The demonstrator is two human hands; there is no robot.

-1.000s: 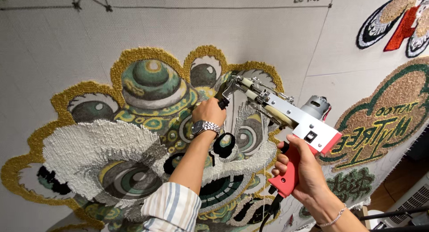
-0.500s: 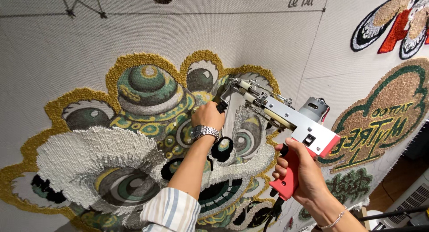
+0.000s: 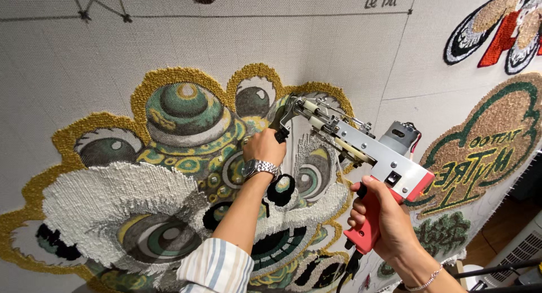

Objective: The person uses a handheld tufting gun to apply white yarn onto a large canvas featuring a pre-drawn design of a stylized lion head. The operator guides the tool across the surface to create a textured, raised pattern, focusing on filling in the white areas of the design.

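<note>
A tufting gun (image 3: 372,157) with a silver body and red grip points its needle end at the upright cloth (image 3: 84,73). My right hand (image 3: 384,225) is wrapped around the red rear grip. My left hand (image 3: 264,146), with a metal wristwatch, is closed on the black front handle near the needle. The gun's tip meets a tufted design (image 3: 186,174) of a lion-like face in gold, green, white and black yarn, close to its upper right gold edge.
Other tufted patches hang on the same cloth: a green and tan cloud shape (image 3: 480,152) at right and a red, black and white one (image 3: 502,27) at top right. Dark frame parts and floor (image 3: 502,259) show at bottom right.
The view has drifted slightly, so the design sits a little lower and to the right. Both hands keep their hold on the gun at nearly the same spot.
</note>
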